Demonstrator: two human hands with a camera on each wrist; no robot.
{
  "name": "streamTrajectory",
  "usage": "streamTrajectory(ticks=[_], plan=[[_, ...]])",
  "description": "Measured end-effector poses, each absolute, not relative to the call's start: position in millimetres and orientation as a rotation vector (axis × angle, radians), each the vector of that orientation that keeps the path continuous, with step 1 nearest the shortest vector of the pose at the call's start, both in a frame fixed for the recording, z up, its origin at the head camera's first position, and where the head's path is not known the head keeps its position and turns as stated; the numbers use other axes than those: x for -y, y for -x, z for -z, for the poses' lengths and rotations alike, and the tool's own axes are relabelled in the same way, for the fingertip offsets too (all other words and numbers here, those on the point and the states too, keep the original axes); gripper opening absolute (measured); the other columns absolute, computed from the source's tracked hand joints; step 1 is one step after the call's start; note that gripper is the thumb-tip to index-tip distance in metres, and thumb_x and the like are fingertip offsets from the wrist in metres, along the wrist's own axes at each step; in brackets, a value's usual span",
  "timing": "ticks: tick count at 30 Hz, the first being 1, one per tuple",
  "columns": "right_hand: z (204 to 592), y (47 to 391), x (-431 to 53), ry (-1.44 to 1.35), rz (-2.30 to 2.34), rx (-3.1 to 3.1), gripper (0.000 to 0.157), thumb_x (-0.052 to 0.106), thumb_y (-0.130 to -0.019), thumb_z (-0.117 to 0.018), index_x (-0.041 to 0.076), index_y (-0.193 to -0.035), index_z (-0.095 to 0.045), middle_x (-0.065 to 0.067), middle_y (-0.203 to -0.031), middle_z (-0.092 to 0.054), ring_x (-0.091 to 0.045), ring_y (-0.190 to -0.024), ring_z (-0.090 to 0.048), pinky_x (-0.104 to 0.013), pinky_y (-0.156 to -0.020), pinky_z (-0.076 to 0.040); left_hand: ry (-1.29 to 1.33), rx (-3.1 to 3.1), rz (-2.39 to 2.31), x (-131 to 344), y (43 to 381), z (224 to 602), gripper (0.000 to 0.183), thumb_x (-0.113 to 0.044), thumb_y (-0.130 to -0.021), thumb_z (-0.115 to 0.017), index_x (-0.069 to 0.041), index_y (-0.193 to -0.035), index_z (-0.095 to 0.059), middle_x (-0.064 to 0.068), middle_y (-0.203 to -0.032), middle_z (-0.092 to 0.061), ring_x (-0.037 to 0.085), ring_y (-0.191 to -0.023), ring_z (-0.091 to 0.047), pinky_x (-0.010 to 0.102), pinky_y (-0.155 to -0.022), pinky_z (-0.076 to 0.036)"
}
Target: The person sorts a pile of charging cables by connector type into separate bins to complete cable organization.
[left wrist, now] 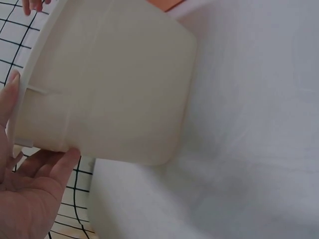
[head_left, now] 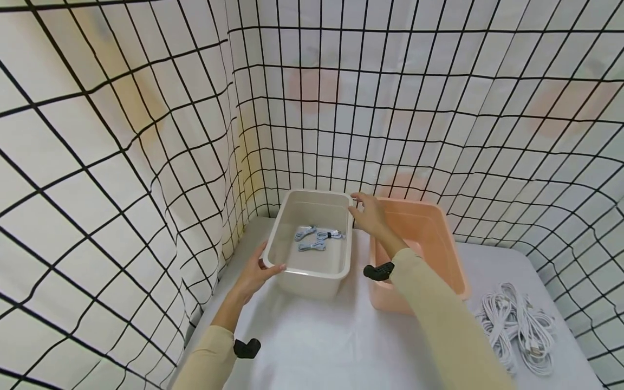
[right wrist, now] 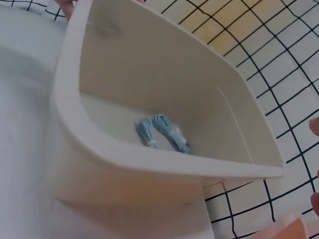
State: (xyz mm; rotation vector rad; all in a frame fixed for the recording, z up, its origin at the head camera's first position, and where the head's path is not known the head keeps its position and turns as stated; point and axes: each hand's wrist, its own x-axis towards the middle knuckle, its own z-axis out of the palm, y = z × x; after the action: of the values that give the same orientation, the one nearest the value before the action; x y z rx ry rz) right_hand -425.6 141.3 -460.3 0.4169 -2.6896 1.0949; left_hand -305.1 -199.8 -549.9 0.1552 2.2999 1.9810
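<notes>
A light grey-beige plastic bin (head_left: 309, 279) stands on the white-covered table, with three small bundles of light blue cable (head_left: 312, 246) on its floor. At its near left corner my left hand (head_left: 255, 275) grips the rim, thumb over the edge and fingers against the outer wall, as the left wrist view shows too. My right hand (head_left: 369, 214) is by the bin's far right corner, fingers loosely bent. In the right wrist view its fingertips (right wrist: 315, 127) appear at the right edge, apart from the bin. Two of the blue bundles (right wrist: 172, 132) show there.
An orange-peach bin (head_left: 424, 216) stands to the right, under my right forearm. Farther right lies a pile of bundled white cables (head_left: 517, 325). Black wire grid (head_left: 341, 108) over white sheeting encloses the table at the back and sides.
</notes>
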Motion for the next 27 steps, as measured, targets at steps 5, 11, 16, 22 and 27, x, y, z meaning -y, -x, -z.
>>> streamTrajectory(ticks=[5,11,16,22,27], plan=[[457.6,414.9,-148.2,-0.494,-1.149,2.702,0.042,0.016,-0.102,-0.064,-0.002,-0.141,-0.059,-0.025,-0.131,-0.061,-0.044,-0.121,-0.056,-0.057,-0.098,-0.047,-0.180,-2.294,-1.983,199.3,305.7,547.6,0.089,-0.014,-0.093,-0.080,-0.015,-0.164,-0.026,0.022,-0.143,-0.051,0.036,-0.123,-0.055,0.046,-0.099,-0.048],[457.4,401.3,-151.0,-0.535,-1.162,2.700,0.041,0.015,-0.100,-0.067,0.000,-0.138,-0.062,-0.022,-0.126,-0.065,-0.040,-0.118,-0.060,-0.054,-0.097,-0.050,-0.156,-2.315,-1.915,200.2,305.8,542.6,0.094,-0.018,-0.092,-0.082,-0.014,-0.165,-0.022,0.024,-0.144,-0.049,0.039,-0.125,-0.052,0.051,-0.102,-0.045],[461.2,394.3,-154.5,-0.569,-1.210,2.682,0.040,0.014,-0.101,-0.068,0.001,-0.138,-0.062,-0.021,-0.126,-0.065,-0.039,-0.118,-0.059,-0.053,-0.096,-0.050,-0.152,-2.372,-1.837,202.3,306.6,538.1,0.096,-0.021,-0.091,-0.083,-0.013,-0.165,-0.022,0.027,-0.147,-0.047,0.037,-0.121,-0.055,0.053,-0.102,-0.044],[455.9,383.3,-165.1,-0.613,-1.205,2.650,0.037,0.015,-0.102,-0.066,0.004,-0.138,-0.063,-0.017,-0.121,-0.066,-0.035,-0.114,-0.059,-0.053,-0.096,-0.049,-0.156,-2.415,-1.792,202.4,306.2,532.6,0.098,-0.023,-0.089,-0.084,-0.010,-0.164,-0.023,0.022,-0.159,-0.035,0.046,-0.137,-0.044,0.058,-0.107,-0.042],[450.1,376.2,-176.2,-0.618,-1.214,2.645,0.038,0.016,-0.103,-0.065,0.004,-0.139,-0.062,-0.018,-0.121,-0.066,-0.032,-0.112,-0.060,-0.052,-0.097,-0.049,-0.114,-2.455,-1.769,201.9,304.7,525.4,0.102,-0.026,-0.088,-0.085,-0.006,-0.164,-0.020,0.023,-0.164,-0.026,0.048,-0.147,-0.029,0.063,-0.111,-0.035]])
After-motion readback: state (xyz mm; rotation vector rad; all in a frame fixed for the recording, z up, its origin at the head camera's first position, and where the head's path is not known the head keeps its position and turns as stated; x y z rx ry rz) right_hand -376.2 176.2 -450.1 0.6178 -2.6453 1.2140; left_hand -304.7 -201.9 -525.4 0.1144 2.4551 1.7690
